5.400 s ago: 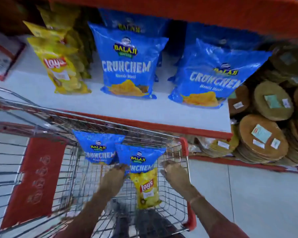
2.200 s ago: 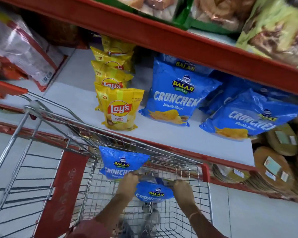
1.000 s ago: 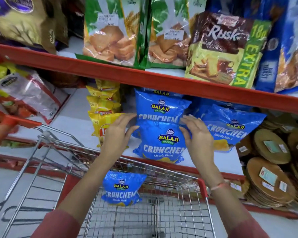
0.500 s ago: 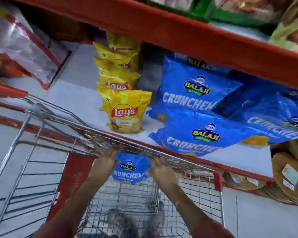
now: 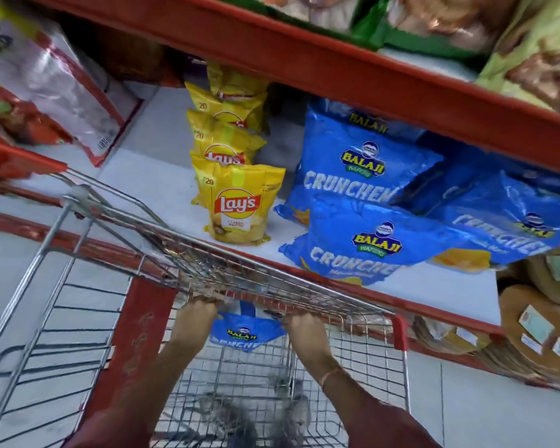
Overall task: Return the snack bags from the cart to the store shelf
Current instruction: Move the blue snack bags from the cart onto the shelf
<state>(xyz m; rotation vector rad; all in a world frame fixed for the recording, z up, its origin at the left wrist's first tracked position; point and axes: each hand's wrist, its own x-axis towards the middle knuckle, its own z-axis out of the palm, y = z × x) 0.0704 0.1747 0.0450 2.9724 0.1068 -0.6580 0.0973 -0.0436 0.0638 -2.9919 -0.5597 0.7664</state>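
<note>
Inside the wire cart [image 5: 207, 253], a blue Balaji Crunchem snack bag [image 5: 244, 333] is held between both my hands just under the cart's far rim. My left hand [image 5: 196, 313] grips its left top corner and my right hand [image 5: 304, 326] grips its right edge. On the white store shelf [image 5: 136, 185] behind the cart lie several blue Crunchem bags [image 5: 369, 244], the nearest one flat at the shelf's front edge. A row of yellow Lay's bags [image 5: 236, 205] stands to their left.
A red shelf beam [image 5: 337, 76] overhangs the bags, with green and brown packets above it. A red and clear packet [image 5: 55, 88] lies at the shelf's left. Round brown stacked discs [image 5: 537, 324] sit low at right. The cart's red panel [image 5: 133, 344] is beside my left arm.
A second ago both hands set a blue bag on the shelf front. They have since dropped into the cart and closed on the last blue bag there, lifting it slightly.
</note>
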